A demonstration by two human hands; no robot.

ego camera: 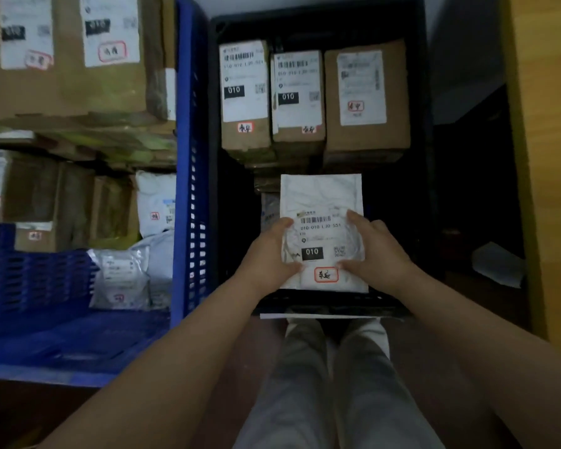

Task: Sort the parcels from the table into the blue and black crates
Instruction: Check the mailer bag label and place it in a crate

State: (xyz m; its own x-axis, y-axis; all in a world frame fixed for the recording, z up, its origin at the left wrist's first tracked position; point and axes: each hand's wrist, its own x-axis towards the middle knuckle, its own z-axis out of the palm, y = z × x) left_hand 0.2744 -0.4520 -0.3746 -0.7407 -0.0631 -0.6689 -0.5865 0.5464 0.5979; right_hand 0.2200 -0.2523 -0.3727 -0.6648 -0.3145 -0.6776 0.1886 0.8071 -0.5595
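**White mailer going into the black crate**

White padded mailer [321, 202] is lying flat at the near end of the black crate [425, 92], held from both sides. Grey-trousered legs [337, 384] are showing nearest the camera, with both bare forearms reaching forward over them. Left hand [268, 251] is gripping the mailer's left edge, thumb curled onto the label near the bottom, fingers wrapping the edge higher up. Right hand [374, 251] is gripping the right edge the same way, thumb pressing just beside the red-bordered sticker [326, 275], index finger resting on the label's upper right corner. The label is showing a barcode and a black block reading 010.

Just beyond the mailer, part of another pale packet [269, 210] is peeking out at its left. Further back, three brown cardboard boxes [366, 92] are standing side by side against the far end of the black crate, each carrying a white shipping label and a small red sticker.

To the left, the blue crate [188, 157] is sitting touching the black one. It is holding grey and white poly bags [123, 277] near its front and stacked cardboard boxes [72, 59] toward the back.

A white sheet [496, 264] is lying in the dark area right of the black crate.
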